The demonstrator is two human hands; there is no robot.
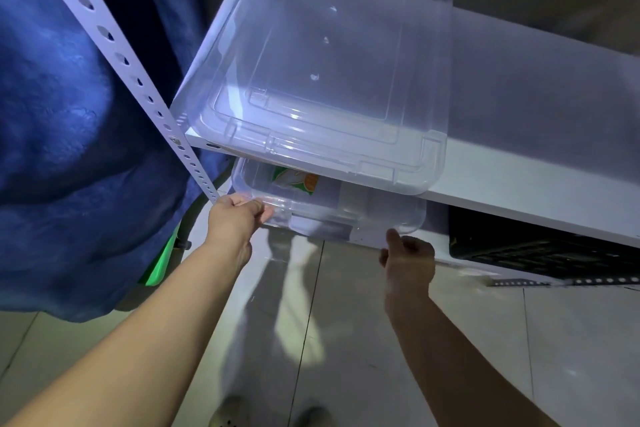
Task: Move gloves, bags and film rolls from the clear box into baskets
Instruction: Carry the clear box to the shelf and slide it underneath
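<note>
The clear box sits on the lower shelf, half hidden under the upper shelf. Through its wall I see a green, white and orange packet; the other contents are hidden. My left hand grips the box's front left rim. My right hand is just below the front right corner with fingers curled and thumb raised to the rim; whether it holds the box is unclear. A clear lid lies flat on the upper shelf.
A black slatted basket stands on the lower shelf to the right of the box. A white perforated upright runs down at the left, beside a blue cloth. Pale floor tiles lie below, with my shoes at the bottom edge.
</note>
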